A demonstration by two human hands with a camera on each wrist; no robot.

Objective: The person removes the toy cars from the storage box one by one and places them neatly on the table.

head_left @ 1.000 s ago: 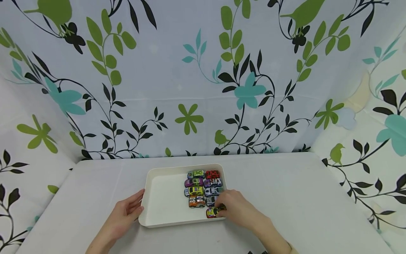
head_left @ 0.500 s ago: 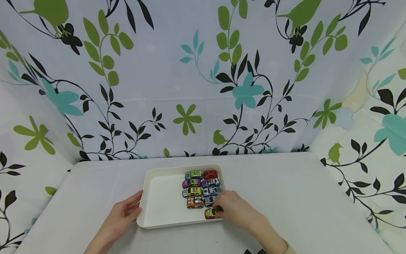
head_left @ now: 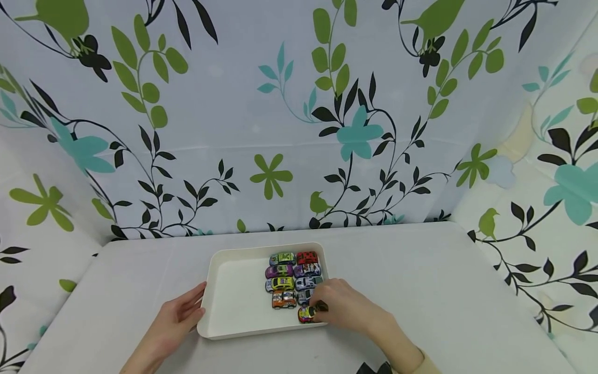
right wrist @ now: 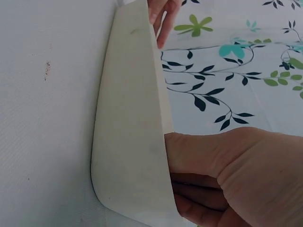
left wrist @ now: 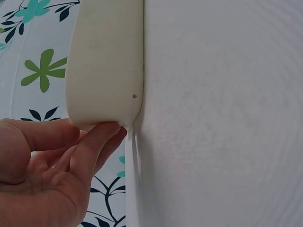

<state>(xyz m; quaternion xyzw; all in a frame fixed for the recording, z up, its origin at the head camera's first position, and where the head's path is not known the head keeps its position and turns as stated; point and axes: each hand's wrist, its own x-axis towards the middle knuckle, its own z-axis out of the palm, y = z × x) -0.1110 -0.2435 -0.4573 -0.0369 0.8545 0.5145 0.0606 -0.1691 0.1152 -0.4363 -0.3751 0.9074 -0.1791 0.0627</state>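
Note:
A shallow off-white tray [head_left: 243, 291] rests on the table at a slight slant. Several small toy cars stand in paired rows toward its right end, among them a red car [head_left: 307, 257], a purple car [head_left: 279, 271] and an orange car [head_left: 283, 299]. At the tray's near right corner my right hand [head_left: 343, 306] pinches a yellow and red toy car [head_left: 306, 314]. That hand partly hides a grey-blue car [head_left: 305, 296]. In the right wrist view the tray wall hides the fingertips. My left hand [left wrist: 61, 165] holds the tray's left end, thumb and fingers at its rim and wall.
The white table [head_left: 397, 270] extends around the tray, with a leaf-patterned cloth [head_left: 210, 104] behind and at both sides. Two dark pointed shapes [head_left: 374, 369] show at the bottom edge, near the right forearm.
The whole head view has shifted slightly, so tray and hands appear a little farther left. Both hands keep their places at the tray, and the yellow and red car stays at its corner.

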